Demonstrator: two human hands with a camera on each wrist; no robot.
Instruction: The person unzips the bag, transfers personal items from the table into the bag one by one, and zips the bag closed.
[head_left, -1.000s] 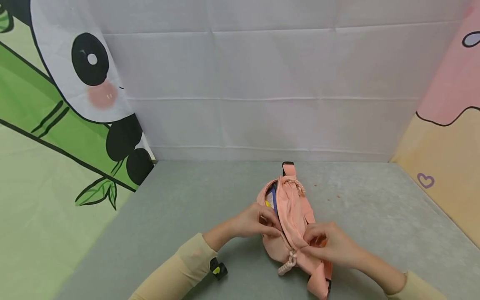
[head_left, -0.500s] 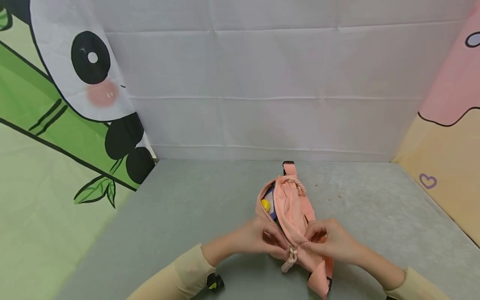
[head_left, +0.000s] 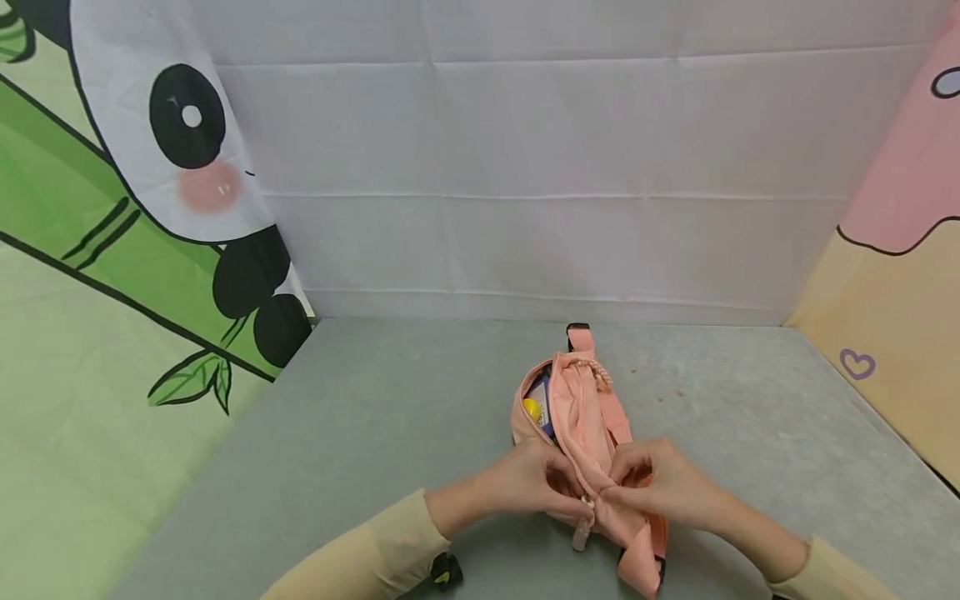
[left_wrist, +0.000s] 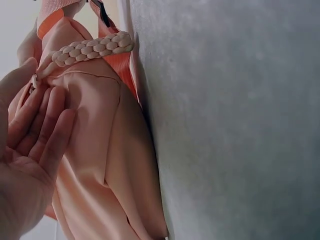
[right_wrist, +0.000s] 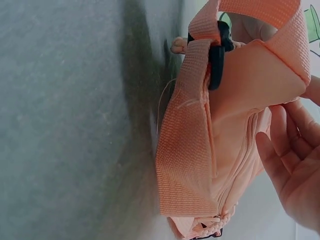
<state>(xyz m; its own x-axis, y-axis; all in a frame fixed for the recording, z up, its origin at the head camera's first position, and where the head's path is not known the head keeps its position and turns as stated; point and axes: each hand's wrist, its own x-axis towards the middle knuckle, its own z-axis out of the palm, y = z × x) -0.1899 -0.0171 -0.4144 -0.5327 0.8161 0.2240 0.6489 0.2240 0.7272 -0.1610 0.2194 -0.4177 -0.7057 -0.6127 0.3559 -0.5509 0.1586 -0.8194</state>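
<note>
A pink waist bag lies lengthwise on the grey table, its main zipper open toward the far end. Inside the opening show a yellow round thing and a blue-edged item. At the near end of the zipper, my left hand pinches the zipper pull between thumb and index finger. From that pull hangs a braided cord, seen largest in the left wrist view. My right hand pinches the bag's fabric on the right side, close to the left fingertips.
A webbing strap with a black buckle hangs at the bag's near end. Another black buckle lies at its far end. Behind the table rises a white cloth wall, with printed cloths on both sides.
My left hand has slid along the opening toward the near end and onto the zipper pull. The yellow thing shows more fully. My right hand stays about where it was.
</note>
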